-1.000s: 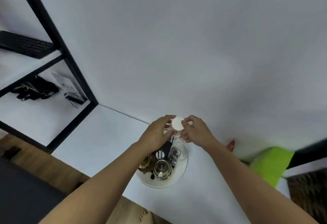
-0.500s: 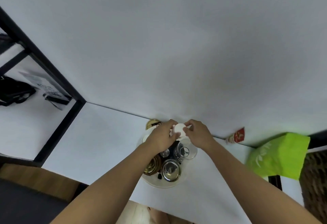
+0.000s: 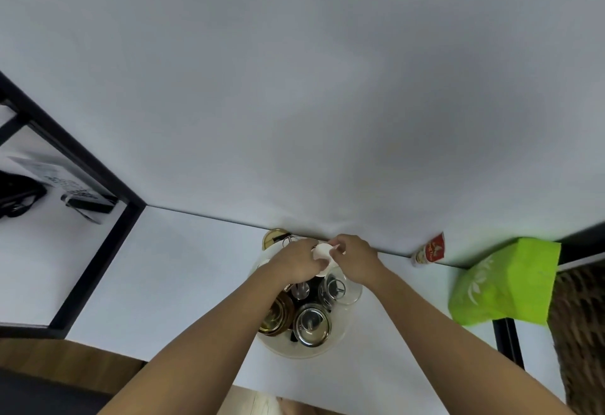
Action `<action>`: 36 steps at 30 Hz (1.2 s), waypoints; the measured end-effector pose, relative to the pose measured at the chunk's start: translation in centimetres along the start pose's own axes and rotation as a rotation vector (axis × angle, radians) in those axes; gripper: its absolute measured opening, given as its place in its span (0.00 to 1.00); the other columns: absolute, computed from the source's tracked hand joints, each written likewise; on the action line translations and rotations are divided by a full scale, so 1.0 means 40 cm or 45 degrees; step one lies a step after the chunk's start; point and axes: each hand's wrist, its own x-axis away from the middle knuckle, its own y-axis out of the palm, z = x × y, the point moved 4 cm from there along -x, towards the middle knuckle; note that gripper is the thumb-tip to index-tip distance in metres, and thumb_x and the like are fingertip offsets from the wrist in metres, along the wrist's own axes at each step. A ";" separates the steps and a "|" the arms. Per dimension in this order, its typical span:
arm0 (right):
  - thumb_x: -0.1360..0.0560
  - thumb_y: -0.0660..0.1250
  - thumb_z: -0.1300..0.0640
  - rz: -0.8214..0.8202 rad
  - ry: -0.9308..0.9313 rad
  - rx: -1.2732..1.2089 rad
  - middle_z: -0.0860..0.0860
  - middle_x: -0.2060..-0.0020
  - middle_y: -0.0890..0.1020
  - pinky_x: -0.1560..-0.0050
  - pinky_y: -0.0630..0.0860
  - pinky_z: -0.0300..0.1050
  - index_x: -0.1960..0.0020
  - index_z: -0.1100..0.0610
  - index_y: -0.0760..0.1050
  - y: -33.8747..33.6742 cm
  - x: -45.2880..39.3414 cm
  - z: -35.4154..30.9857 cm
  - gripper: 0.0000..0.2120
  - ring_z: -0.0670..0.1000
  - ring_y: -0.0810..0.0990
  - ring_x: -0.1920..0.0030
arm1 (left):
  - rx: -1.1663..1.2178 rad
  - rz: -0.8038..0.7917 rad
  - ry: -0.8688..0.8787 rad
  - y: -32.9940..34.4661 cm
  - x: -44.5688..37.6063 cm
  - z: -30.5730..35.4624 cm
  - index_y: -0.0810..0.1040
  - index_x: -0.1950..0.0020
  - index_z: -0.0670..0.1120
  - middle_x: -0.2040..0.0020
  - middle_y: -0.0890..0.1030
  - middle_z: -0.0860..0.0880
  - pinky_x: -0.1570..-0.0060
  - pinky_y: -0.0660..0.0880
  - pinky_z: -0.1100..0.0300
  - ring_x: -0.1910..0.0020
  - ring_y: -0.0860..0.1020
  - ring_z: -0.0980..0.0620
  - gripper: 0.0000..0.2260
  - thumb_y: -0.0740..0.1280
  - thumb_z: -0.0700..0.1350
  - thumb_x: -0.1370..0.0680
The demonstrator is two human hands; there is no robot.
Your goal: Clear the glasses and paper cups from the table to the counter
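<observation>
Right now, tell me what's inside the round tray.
The round tray holds metal-lidded jars, a gold-lidded one and a clear glass. Both hands holding the white paper cup cover its far side.

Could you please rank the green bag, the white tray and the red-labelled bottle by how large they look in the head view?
1. Green bag.
2. White tray, similar in extent; order unsure.
3. Red-labelled bottle, clearly smallest.

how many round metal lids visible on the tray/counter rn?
3: silver lid at tray front, gold lid beside it on its left, gold lid against the wall behind the left hand. Hands may hide more.
</observation>
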 end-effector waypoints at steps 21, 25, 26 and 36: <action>0.19 0.66 0.50 0.572 -0.812 -0.215 0.46 0.39 0.74 0.44 0.68 0.33 0.31 0.52 0.73 -0.542 0.260 -0.386 0.18 0.35 0.74 0.51 | -0.189 1.052 0.632 -0.544 0.367 0.391 0.69 0.24 0.52 0.26 0.72 0.56 0.35 0.71 0.57 0.27 0.71 0.55 0.22 0.66 0.52 0.18; 0.20 0.65 0.47 0.758 -0.967 -0.239 0.42 0.35 0.72 0.39 0.71 0.40 0.28 0.47 0.70 -0.663 0.377 -0.452 0.21 0.42 0.73 0.40 | -0.138 1.276 0.795 -0.629 0.489 0.494 0.69 0.25 0.53 0.28 0.72 0.58 0.38 0.73 0.58 0.30 0.71 0.58 0.22 0.67 0.52 0.18; 0.20 0.65 0.47 0.793 -1.004 -0.239 0.41 0.33 0.71 0.37 0.72 0.43 0.27 0.47 0.68 -0.684 0.403 -0.462 0.22 0.45 0.72 0.36 | -0.134 1.305 0.824 -0.639 0.513 0.513 0.68 0.24 0.54 0.27 0.72 0.59 0.37 0.72 0.59 0.29 0.71 0.59 0.22 0.66 0.53 0.18; 0.20 0.62 0.42 0.828 -1.168 -0.190 0.38 0.22 0.58 0.31 0.71 0.54 0.23 0.41 0.60 -0.751 0.529 -0.483 0.27 0.44 0.57 0.23 | -0.193 1.422 0.831 -0.610 0.641 0.586 0.63 0.21 0.58 0.21 0.64 0.62 0.34 0.74 0.55 0.23 0.63 0.61 0.26 0.64 0.57 0.18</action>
